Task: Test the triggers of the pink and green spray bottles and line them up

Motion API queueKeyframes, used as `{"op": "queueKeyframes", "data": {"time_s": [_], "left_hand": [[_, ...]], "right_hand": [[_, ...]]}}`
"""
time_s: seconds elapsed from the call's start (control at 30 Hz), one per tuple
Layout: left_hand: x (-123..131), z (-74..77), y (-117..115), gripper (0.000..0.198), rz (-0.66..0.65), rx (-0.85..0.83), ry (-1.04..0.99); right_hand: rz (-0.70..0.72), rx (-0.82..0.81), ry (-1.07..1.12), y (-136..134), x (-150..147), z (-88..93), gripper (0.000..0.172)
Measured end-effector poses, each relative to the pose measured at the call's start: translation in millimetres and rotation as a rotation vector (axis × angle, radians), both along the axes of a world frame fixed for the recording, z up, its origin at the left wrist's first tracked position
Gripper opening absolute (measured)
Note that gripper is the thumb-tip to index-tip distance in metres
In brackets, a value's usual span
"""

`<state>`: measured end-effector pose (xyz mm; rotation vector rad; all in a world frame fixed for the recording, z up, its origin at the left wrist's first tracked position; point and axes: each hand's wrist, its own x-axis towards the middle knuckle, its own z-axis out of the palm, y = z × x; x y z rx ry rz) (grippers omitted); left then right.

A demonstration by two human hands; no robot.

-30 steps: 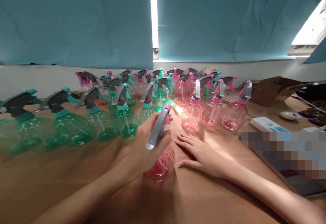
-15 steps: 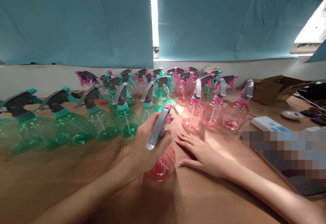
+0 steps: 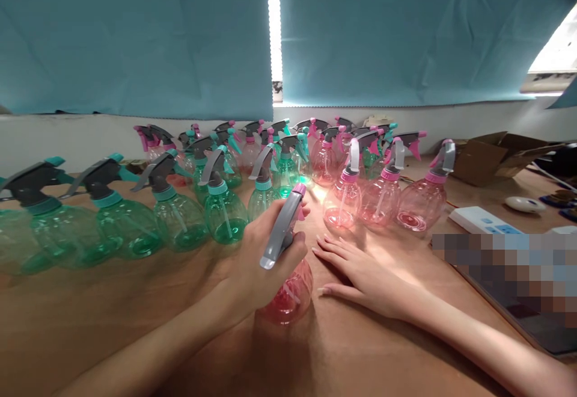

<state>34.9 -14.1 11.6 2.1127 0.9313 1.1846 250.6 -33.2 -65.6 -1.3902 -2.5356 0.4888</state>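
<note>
My left hand (image 3: 264, 249) is wrapped round the neck of a pink spray bottle (image 3: 288, 298), which stands upright on the wooden table (image 3: 374, 355). Its grey trigger head with a pink nozzle shows above my fingers; the collar is hidden by them. To the right of that bottle, my right hand (image 3: 360, 267) lies flat on the tabletop with its fingers spread, holding nothing. Just beyond my right fingertips stands a pink spray bottle (image 3: 341, 204) in a short row of pink ones. A green spray bottle (image 3: 225, 216) is beyond my left hand.
More green spray bottles (image 3: 128, 228) line the left side, and mixed pink and green ones crowd the back. At right are a white power strip (image 3: 484, 221), a white computer mouse (image 3: 525, 205), an open cardboard box (image 3: 487, 159) and a dark, partly blurred-out flat object (image 3: 536, 325).
The view has shifted very slightly, so things on the right sit a little further right. Both hands keep their places, the left still round the pink spray bottle.
</note>
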Motion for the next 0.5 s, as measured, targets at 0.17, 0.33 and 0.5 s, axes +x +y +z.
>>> {"op": "queueKeyframes", "data": {"time_s": [0.17, 0.33, 0.5], "left_hand": [[0.7, -0.1, 0.8, 0.019, 0.012, -0.012, 0.002], [0.5, -0.1, 0.9, 0.016, 0.02, 0.006, 0.015], [-0.5, -1.2, 1.1, 0.019, 0.012, 0.033, 0.03]], "right_hand": [[0.0, 0.003, 0.018, 0.3, 0.9, -0.2, 0.076], [-0.006, 0.021, 0.026, -0.5, 1.6, -1.8, 0.072], [-0.009, 0.027, 0.02, -1.2, -0.2, 1.4, 0.074]]}}
